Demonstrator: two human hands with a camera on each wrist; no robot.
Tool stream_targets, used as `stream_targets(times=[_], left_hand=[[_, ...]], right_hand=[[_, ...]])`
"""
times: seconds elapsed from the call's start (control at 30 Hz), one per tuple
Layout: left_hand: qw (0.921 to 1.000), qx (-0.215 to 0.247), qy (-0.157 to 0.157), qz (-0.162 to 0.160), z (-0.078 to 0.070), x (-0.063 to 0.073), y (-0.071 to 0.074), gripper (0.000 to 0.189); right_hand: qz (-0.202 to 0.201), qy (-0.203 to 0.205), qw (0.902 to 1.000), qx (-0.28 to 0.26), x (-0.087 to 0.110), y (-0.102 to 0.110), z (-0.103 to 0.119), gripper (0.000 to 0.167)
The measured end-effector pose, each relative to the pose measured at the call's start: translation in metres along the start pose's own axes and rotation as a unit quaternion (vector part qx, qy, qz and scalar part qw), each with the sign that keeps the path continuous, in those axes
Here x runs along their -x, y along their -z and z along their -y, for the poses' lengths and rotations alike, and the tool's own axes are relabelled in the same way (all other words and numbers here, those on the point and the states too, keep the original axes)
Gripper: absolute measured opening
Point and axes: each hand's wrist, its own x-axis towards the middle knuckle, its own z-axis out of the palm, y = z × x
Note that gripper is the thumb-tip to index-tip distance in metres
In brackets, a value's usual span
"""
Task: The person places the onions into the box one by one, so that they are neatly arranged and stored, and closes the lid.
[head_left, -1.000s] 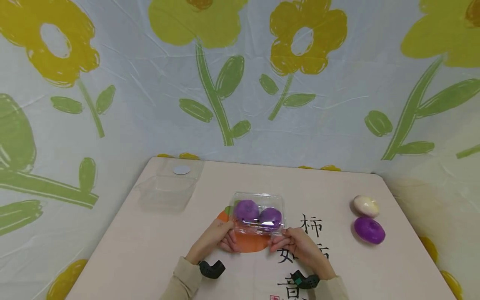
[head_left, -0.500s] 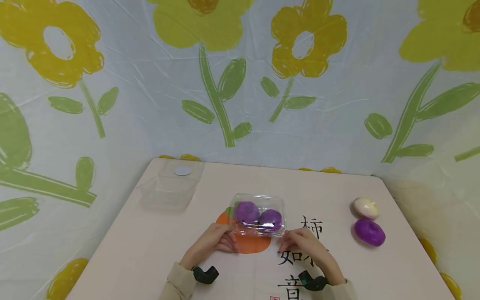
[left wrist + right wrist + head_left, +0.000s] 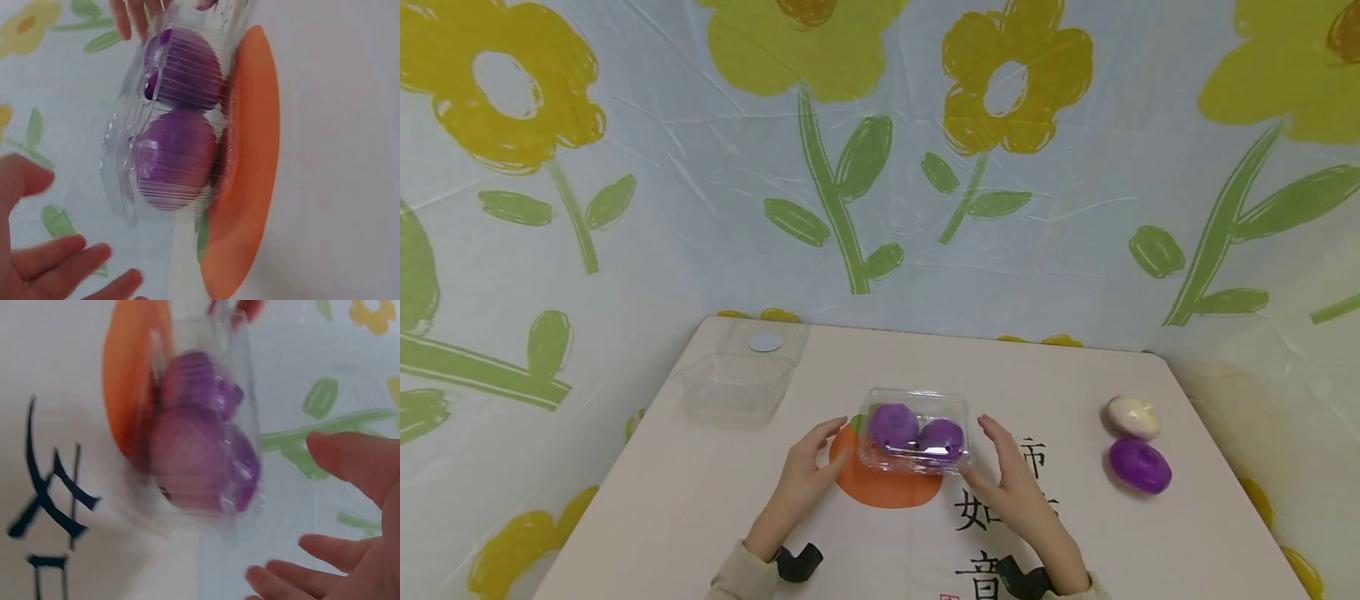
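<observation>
A closed clear plastic clamshell box (image 3: 914,460) stands mid-table, partly over an orange persimmon print on the tabletop. Inside it lie two round purple onion-like pieces, a left one (image 3: 892,426) and a right one (image 3: 942,439). My left hand (image 3: 801,483) is off the box's left side, fingers spread and nothing in it. On the opposite side my right hand (image 3: 1017,492) has its fingers extended, the thumb close to the box's near right corner. Both wrist views show the ribbed side walls of the box, with a gap to each hand's fingers.
An open, lidded clear box (image 3: 733,387) sits at the back left of the table. Toward the right edge lie a whitish round piece (image 3: 1132,417) and another purple piece (image 3: 1139,466). A flower-printed cloth (image 3: 700,167) rises behind the table.
Earlier both hands pinched the box's near corners. They have let go, spread their fingers and moved outward to its sides. The box stays almost in place.
</observation>
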Motion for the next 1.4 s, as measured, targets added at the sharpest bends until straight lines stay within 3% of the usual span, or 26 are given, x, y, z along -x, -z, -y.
stream_targets(times=[0.07,0.17,0.37,0.6,0.97,1.1,1.17,1.33,1.4], left_hand=[[0.9996,-0.003,-0.016,0.021,0.001,0.001,-0.003,0.061],[0.9980,0.015,-0.003,0.061,0.001,0.002,-0.009,0.081],[0.9933,0.044,0.017,0.106,0.007,-0.002,-0.024,0.087],[0.9947,0.066,0.003,0.078,0.017,-0.005,-0.032,0.079],[0.9937,0.087,0.009,0.070,0.027,-0.018,-0.037,0.077],[0.9937,0.092,0.012,0.063,0.026,-0.024,-0.038,0.075],[0.9938,0.091,0.014,0.063,0.017,-0.027,-0.036,0.075],[0.9940,0.087,0.009,0.065,0.024,-0.038,-0.039,0.075],[0.9942,0.085,0.003,0.065,0.037,-0.042,-0.044,0.077]], right_hand=[[0.013,-0.003,0.9996,-0.024,0.000,-0.007,-0.002,0.088],[0.025,0.000,0.9981,-0.057,-0.001,-0.017,-0.004,0.099],[0.027,0.037,0.9975,-0.053,-0.002,-0.031,-0.009,0.091],[0.019,0.053,0.9984,-0.008,-0.006,-0.037,-0.011,0.082],[-0.001,0.066,0.9977,0.009,-0.018,-0.039,-0.014,0.077],[-0.002,0.075,0.9970,0.018,-0.025,-0.040,-0.015,0.077],[-0.008,0.086,0.9961,0.020,-0.028,-0.040,-0.016,0.076],[-0.013,0.103,0.9942,0.029,-0.039,-0.040,-0.022,0.076],[-0.007,0.095,0.9950,0.032,-0.043,-0.039,-0.024,0.077]])
